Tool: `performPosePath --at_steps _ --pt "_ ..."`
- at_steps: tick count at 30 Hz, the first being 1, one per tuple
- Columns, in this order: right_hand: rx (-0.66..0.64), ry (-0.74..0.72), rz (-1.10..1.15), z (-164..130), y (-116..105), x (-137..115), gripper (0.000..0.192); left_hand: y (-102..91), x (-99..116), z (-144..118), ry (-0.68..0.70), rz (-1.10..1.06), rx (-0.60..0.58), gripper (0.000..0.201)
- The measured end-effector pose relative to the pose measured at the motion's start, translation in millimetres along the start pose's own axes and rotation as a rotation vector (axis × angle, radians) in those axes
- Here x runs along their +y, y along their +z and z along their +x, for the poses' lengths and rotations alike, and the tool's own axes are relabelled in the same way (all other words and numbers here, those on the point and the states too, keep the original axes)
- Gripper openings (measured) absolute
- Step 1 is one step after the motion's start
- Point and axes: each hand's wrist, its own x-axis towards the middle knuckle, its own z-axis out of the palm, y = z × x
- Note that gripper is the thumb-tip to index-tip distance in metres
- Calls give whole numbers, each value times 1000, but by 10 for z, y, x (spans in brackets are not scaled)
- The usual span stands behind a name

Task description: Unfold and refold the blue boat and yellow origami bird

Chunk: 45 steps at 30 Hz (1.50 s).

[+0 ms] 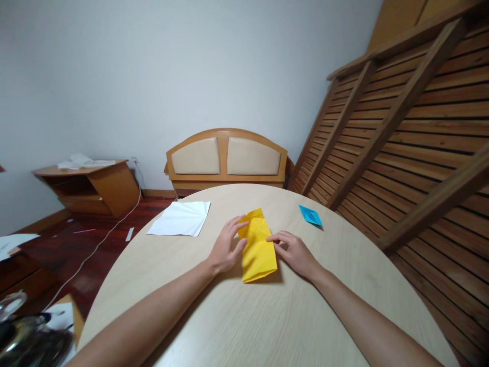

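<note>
A folded sheet of yellow paper (pixel 257 242) lies between my hands on the round table, its creased long shape tilted slightly and its near end a little raised. My left hand (pixel 228 244) is at its left edge, thumb and fingers spread apart, tips over the paper. At the right edge, my right hand (pixel 292 251) pinches the paper between index finger and thumb, the other fingers curled. A white sheet (pixel 179 218) with fold lines rests beyond my left hand. To the right lies a small blue folded paper (pixel 310 215), diamond-like in outline.
The pale round table (pixel 244 326) fills the foreground. Behind it stands a wooden headboard (pixel 223 176) with two cream panels. A slatted wooden frame (pixel 382 153) leans at the right. A low cabinet (pixel 110 188) and a white cable (pixel 91 253) are at the left.
</note>
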Motion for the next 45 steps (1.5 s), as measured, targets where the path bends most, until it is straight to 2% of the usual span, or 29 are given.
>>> performPosePath --at_steps 2,5,10,12,16,18,21,23,27,32,38,45 --pt "48 -72 -86 10 -30 -1 19 -44 86 -5 129 78 8 46" --pt "118 -153 -198 16 -51 -24 19 -88 156 -6 251 144 -12 54" --pt "191 -193 -301 14 -41 -81 14 -98 180 15 349 179 -91 65" --pt "228 -200 -326 15 -41 -94 12 -74 176 22 320 177 -79 55" --pt "274 -254 -389 15 -56 -117 9 8 114 26 219 193 -24 21" --pt "276 -277 -414 14 -62 -136 9 44 66 24 202 224 34 16" --pt "312 -310 -435 12 -60 -161 9 71 15 15 180 255 120 17" --pt "347 -339 -437 11 -53 -166 8 74 6 4 153 250 136 16" --pt "334 -378 -421 11 -39 -151 6 74 4 -21 97 185 92 14" --pt "309 -351 -385 1 -47 -137 12 74 -27 -24 40 34 38 21" --pt "242 -247 -297 -27 -72 -101 18 50 -41 -2 106 -87 -23 40" --pt "209 -261 -264 -28 -98 -105 24 26 0 23 140 -28 -60 41"
